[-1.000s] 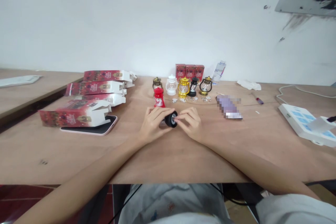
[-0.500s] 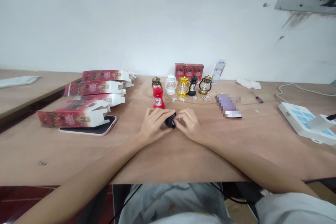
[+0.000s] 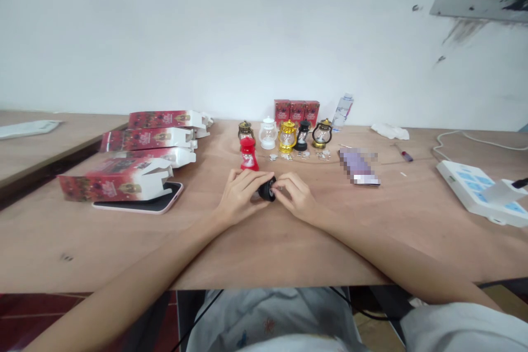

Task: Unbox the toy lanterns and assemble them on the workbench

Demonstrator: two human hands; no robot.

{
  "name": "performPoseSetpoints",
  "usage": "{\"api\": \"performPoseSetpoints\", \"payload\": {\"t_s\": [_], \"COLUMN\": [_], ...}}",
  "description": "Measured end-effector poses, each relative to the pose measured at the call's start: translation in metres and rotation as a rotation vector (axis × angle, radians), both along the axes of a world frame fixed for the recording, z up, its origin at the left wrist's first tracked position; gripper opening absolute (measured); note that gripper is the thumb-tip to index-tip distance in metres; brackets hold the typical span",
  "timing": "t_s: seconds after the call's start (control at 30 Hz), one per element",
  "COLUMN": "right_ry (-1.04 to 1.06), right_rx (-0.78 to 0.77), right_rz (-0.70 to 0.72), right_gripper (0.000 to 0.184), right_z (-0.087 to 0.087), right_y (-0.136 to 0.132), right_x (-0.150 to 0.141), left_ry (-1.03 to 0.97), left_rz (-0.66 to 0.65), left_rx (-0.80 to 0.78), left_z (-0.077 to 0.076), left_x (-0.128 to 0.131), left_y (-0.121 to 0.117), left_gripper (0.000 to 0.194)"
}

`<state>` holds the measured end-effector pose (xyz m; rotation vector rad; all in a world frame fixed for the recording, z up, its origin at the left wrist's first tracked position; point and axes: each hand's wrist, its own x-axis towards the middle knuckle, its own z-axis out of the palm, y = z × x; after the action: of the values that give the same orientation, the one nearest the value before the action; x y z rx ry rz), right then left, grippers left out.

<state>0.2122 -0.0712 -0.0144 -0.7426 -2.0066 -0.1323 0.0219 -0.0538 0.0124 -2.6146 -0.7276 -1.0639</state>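
Note:
My left hand [image 3: 243, 195] is closed around a small black lantern [image 3: 266, 189], lying on its side with its round base turned right. Most of it is hidden by my fingers. At the base, my right hand [image 3: 297, 193] pinches with thumb and forefinger; a tiny thin piece seems to show at the fingertips, too small to name. Just beyond my left hand stands a red lantern [image 3: 248, 156]. Behind it are a bronze lantern [image 3: 246, 131], a white lantern [image 3: 268, 134], a gold lantern [image 3: 287, 137], a black lantern [image 3: 302, 136] and a black-and-gold lantern [image 3: 322, 135].
Small loose parts [image 3: 286, 157] lie before the lantern row. Red boxes [image 3: 103, 179] and a phone [image 3: 165, 206] are at left; three small boxes [image 3: 297, 112] and a bottle [image 3: 344, 112] stand behind. Rightward lie a purple packet [image 3: 358, 166], a screwdriver [image 3: 406, 156] and a power strip [image 3: 474, 184].
The black lantern in my left hand has turned slightly, so its base faces my right hand a bit more. Both hands stay in nearly the same place.

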Motion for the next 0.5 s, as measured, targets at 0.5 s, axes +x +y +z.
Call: {"api": "performPoseSetpoints", "payload": {"t_s": [0.5], "right_ry": [-0.028], "right_rx": [-0.014], "right_rz": [0.04], "right_gripper": [0.005], "right_z": [0.0028], "right_y": [0.001], "right_x": [0.0014], "left_ry": [-0.005], "left_rz": [-0.058], "left_rx": [0.031], "left_z": [-0.0006], "left_x": [-0.0011], "left_y": [0.0012], "left_gripper": [0.039]}}
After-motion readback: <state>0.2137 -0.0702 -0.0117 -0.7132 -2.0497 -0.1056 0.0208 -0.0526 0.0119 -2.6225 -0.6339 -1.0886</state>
